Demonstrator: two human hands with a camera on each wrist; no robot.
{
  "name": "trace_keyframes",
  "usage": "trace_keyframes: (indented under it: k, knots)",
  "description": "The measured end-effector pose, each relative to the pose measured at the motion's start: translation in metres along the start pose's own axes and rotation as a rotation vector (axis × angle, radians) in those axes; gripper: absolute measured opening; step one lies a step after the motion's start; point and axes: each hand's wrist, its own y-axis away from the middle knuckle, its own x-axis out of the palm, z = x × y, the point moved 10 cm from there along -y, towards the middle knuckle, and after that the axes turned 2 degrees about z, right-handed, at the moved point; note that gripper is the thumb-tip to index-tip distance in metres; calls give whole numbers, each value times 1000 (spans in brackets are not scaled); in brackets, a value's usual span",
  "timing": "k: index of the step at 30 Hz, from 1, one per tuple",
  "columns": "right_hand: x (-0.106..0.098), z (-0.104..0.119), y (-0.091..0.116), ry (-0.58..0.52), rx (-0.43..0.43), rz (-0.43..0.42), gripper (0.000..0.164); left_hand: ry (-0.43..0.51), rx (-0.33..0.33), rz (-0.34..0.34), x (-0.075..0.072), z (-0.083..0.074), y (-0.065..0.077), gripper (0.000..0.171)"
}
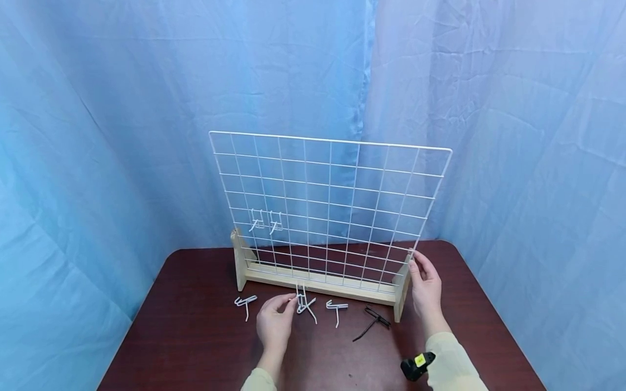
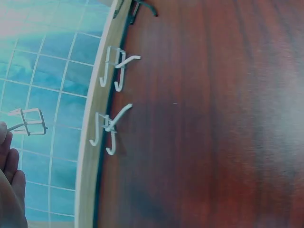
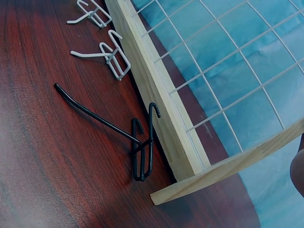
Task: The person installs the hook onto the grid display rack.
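Observation:
My left hand (image 1: 275, 323) pinches a white wire hook (image 2: 34, 122) by its prong, in front of the low middle of a white wire grid panel (image 1: 330, 140). The panel stands upright in a wooden base (image 1: 320, 284). At the right end, my right hand (image 1: 426, 282) grips the grid's edge by the wooden upright (image 1: 402, 288), thumb in front; only a fingertip shows in the right wrist view. Two white hooks (image 1: 276, 224) hang side by side on the grid's lower left. Beneath the held hook, another white hook (image 2: 109, 126) lies on the table.
More white hooks lie in front of the base, one at the left (image 1: 246, 305) and one right of centre (image 1: 336, 307). A longer black hook (image 3: 142, 152) lies near the base's right end. The dark red table (image 1: 186, 326) is surrounded by blue curtains (image 1: 146, 108).

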Motion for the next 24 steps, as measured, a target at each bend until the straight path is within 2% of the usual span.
trace_keyframes:
  k: [7, 19, 24]
  knots:
    - [-2, -3, -3, -16, 11, -14, 38, 17, 56, -44, -5, -20, -16, 12]
    - [-1, -1, -1, -19, 17, -7, 35, 82, 96, -105, -13, -44, -41, 10]
    - [-1, -2, -1, -4, 13, -8, 37, 105, 154, -127, -18, -59, -50, 10]
